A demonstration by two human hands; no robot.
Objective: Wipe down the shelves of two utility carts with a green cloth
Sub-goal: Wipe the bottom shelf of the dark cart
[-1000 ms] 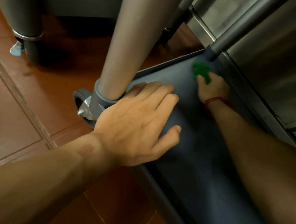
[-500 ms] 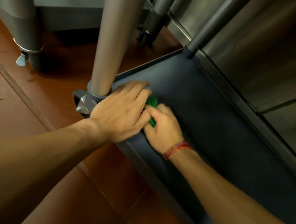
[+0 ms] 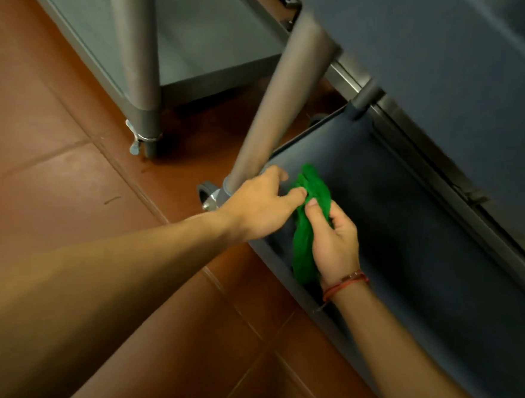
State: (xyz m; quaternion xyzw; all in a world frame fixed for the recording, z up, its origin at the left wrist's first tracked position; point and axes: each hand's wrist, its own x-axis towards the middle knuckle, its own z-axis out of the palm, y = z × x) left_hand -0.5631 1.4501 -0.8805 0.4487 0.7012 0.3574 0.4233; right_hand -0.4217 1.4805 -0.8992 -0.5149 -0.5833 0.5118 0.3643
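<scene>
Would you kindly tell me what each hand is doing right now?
Left hand: fingers appear to pinch the green cloth near its top.
Right hand: grips the same cloth lower down.

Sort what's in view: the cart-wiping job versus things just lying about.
Job:
green cloth, held by the right hand and pinched by the left hand
dark lower cart shelf beneath it
upper cart shelf

Just there:
grey leg with wing nut
tiled floor
red wristband
</scene>
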